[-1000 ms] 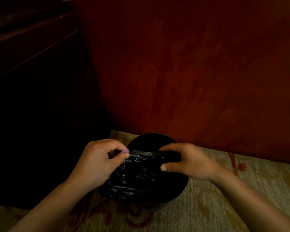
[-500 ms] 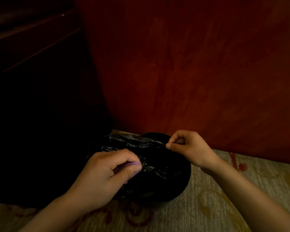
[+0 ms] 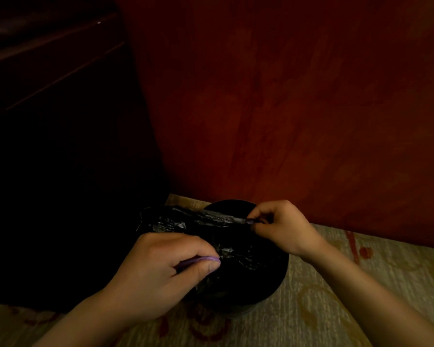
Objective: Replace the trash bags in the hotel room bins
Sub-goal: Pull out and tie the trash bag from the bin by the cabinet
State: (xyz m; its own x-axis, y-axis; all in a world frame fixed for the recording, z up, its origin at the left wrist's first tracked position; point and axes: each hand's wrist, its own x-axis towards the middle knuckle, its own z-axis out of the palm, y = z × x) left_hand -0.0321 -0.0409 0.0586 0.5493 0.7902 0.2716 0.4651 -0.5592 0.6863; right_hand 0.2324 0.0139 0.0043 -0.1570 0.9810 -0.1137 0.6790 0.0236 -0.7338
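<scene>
A round black bin (image 3: 271,289) stands on the carpet in the corner. A crinkled black trash bag (image 3: 198,222) is stretched over its mouth, and its left part hangs past the bin's left rim. My left hand (image 3: 161,269) pinches the bag's near edge between thumb and fingers at the bin's near left side. My right hand (image 3: 281,226) pinches the bag's far edge at the bin's far right rim. The edge runs taut as a ridge from there to the left. The bin's inside is hidden by the bag.
A dark red wall (image 3: 286,108) rises right behind the bin. Dark wooden furniture (image 3: 48,121) fills the left side, close to the bin. A beige carpet (image 3: 336,309) with red patterns lies under and to the right of the bin.
The hands have drawn apart, spreading the bag's mouth: my left hand came nearer and lower, my right hand went to the far right rim. The bag now covers more of the bin.
</scene>
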